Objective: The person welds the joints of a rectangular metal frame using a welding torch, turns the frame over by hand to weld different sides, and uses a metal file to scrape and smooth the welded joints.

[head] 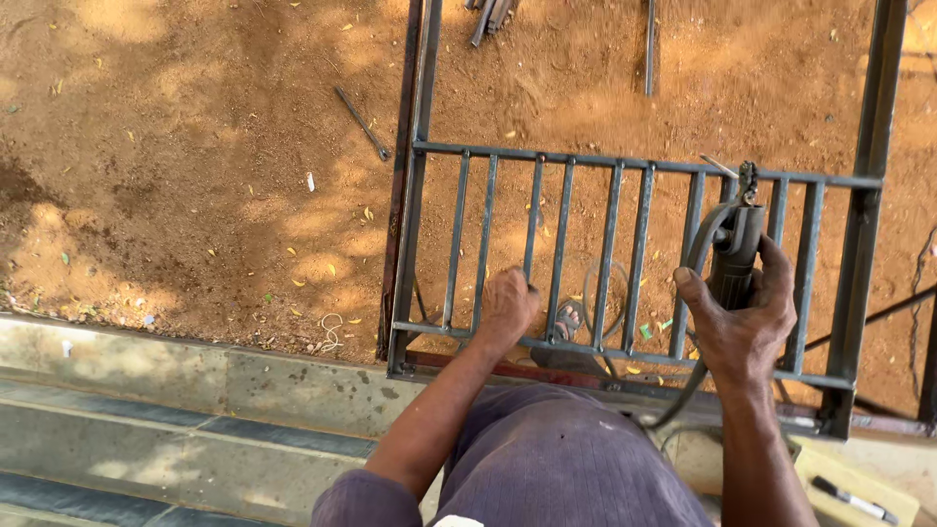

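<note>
Welding at the grille: both hands engaged.
Right hand (747,317) is gripping the welding holder (734,249), its rod tip at the top rail; left hand (508,304) is clasping a bar of the metal grille (625,254) (bare skin), risking burns from heat or sparks.

The metal grille (625,254) is dull grey steel, matt, its bars smooth with faint scuffs; the left hand (508,307) grips one bar. At three o'clock from it, the right hand (747,317) holds a welding electrode holder (734,249) of matt black plastic with a bare metal clamp. At nine o'clock lies rough, dry reddish soil (195,166); at seven o'clock, coarse grey concrete steps (176,410).
</note>
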`<state>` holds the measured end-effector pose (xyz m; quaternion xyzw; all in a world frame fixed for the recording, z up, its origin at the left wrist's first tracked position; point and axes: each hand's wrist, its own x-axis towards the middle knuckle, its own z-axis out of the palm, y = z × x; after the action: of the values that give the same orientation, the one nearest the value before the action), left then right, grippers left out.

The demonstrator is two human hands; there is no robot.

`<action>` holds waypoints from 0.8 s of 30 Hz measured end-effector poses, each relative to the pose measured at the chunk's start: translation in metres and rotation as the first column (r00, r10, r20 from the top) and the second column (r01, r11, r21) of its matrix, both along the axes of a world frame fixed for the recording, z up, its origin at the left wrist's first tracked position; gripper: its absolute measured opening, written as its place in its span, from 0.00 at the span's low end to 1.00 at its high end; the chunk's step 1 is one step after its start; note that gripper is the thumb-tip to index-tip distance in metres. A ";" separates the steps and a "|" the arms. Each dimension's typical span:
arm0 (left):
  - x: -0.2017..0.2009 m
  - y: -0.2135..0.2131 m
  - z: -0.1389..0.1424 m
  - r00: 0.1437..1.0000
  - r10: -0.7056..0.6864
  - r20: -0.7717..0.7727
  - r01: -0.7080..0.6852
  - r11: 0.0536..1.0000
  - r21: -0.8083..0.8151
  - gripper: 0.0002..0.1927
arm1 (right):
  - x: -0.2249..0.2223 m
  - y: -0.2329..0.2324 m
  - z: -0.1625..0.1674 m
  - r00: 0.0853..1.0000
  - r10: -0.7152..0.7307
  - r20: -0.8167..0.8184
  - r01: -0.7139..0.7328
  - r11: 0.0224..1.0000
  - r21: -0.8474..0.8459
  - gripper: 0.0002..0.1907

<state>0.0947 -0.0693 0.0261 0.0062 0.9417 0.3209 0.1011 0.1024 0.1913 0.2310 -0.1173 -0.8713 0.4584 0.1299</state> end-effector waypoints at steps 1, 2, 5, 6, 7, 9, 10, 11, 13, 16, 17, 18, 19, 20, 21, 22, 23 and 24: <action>0.002 -0.001 0.001 0.993 0.004 -0.120 0.000 1.000 0.030 0.06 | 0.009 0.000 -0.002 0.999 -0.011 0.038 0.011 1.000 0.017 0.45; 0.004 -0.002 0.003 0.972 0.011 -0.234 0.004 0.998 0.062 0.07 | 0.020 -0.001 -0.003 0.997 -0.023 0.080 0.020 0.999 0.034 0.45; 0.000 -0.006 0.012 0.997 -0.005 0.083 -0.004 0.994 0.112 0.07 | 0.051 -0.008 -0.011 0.991 -0.027 0.134 0.033 0.999 -0.038 0.46; -0.002 -0.008 0.016 0.999 -0.054 -0.001 0.053 0.994 0.098 0.08 | 0.067 -0.013 -0.013 0.988 -0.026 0.152 0.039 0.996 -0.083 0.46; -0.003 -0.012 0.021 0.991 -0.105 -0.083 0.112 0.990 0.082 0.10 | 0.082 -0.018 -0.016 0.981 -0.045 0.190 0.049 0.999 -0.013 0.46; -0.013 -0.014 0.027 0.988 -0.154 -0.008 0.154 0.986 0.057 0.14 | 0.101 -0.026 -0.024 0.968 -0.089 0.233 0.061 0.990 0.128 0.44; -0.016 -0.015 0.030 0.975 -0.149 0.164 0.143 0.989 0.046 0.15 | 0.113 -0.031 -0.026 0.943 -0.138 0.304 0.112 0.989 0.100 0.41; -0.017 -0.016 0.032 0.934 -0.141 0.329 0.138 0.990 0.032 0.17 | 0.125 -0.037 -0.028 0.910 -0.184 0.372 0.167 0.983 0.077 0.38; -0.013 -0.018 0.035 0.943 -0.235 0.235 0.235 0.971 0.028 0.16 | 0.145 -0.050 -0.033 0.870 -0.254 0.423 0.254 0.966 0.058 0.35; -0.004 -0.020 0.029 0.950 -0.291 0.109 0.289 0.957 0.041 0.15 | 0.173 -0.073 -0.038 0.860 -0.338 0.383 0.340 0.938 0.063 0.34; -0.002 -0.020 0.025 0.955 -0.289 0.067 0.286 0.957 0.049 0.14 | 0.182 -0.080 -0.041 0.861 -0.357 0.363 0.360 0.931 0.060 0.34; -0.003 -0.021 0.019 0.949 -0.294 0.117 0.291 0.956 0.041 0.14 | 0.190 -0.087 -0.042 0.860 -0.375 0.345 0.380 0.923 0.056 0.33; -0.006 -0.022 0.013 0.939 -0.298 0.171 0.296 0.954 0.034 0.13 | 0.198 -0.095 -0.043 0.851 -0.389 0.352 0.397 0.916 0.051 0.33; -0.008 -0.022 0.007 0.927 -0.300 0.223 0.302 0.953 0.027 0.12 | 0.207 -0.102 -0.043 0.842 -0.402 0.360 0.414 0.909 0.047 0.33; -0.010 -0.024 0.002 0.906 -0.311 0.286 0.307 0.950 0.059 0.12 | 0.214 -0.110 -0.044 0.834 -0.414 0.364 0.429 0.902 0.042 0.33; -0.013 -0.027 -0.002 0.883 -0.322 0.342 0.311 0.946 0.089 0.11 | 0.220 -0.118 -0.045 0.825 -0.437 0.359 0.450 0.892 0.053 0.33; -0.015 -0.029 -0.004 0.855 -0.333 0.397 0.313 0.943 0.116 0.11 | 0.226 -0.126 -0.045 0.815 -0.459 0.353 0.469 0.881 0.062 0.33; -0.016 -0.032 -0.005 0.863 -0.352 0.363 0.331 0.936 0.121 0.11 | 0.232 -0.135 -0.044 0.803 -0.481 0.351 0.489 0.869 0.071 0.33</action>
<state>0.0789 -0.1017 0.0211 0.1133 0.8790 0.3186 0.3362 0.3348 0.0561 0.1867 -0.4188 -0.8157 0.3908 0.0808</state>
